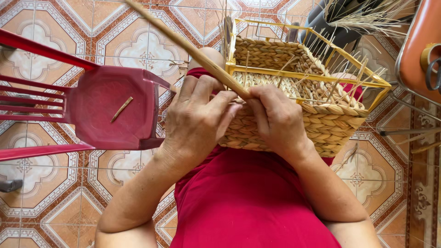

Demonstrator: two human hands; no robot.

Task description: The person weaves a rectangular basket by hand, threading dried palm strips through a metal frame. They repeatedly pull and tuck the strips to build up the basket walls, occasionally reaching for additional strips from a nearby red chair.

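Item: long tan fibre strand [183, 43], flat and stiff-looking. Long axis runs diagonally from the upper left of the view down to the near wall of the basket, where its lower end meets both hands.

Item: left hand [195, 121]. Fingers curled over the strand just left of the weaving point, gripping it against the basket wall.

Item: right hand [278, 119]. Touching the left hand, fingers pinched on the strand's lower end at the rim; equally near, so neither hand leads.

Item: rectangular woven straw basket on a yellow wire frame [321, 124]. Rests on the lap, over the red garment [248, 202]. Loose thin stalks stand up from its walls. Interior appears to hold nothing but stalk ends, though the far corner is hard to read.

Item: dark red plastic chair [110, 108], left of the hands, on the patterned tile floor [46, 193]. A short tan fibre scrap [121, 109] lies on its seat.
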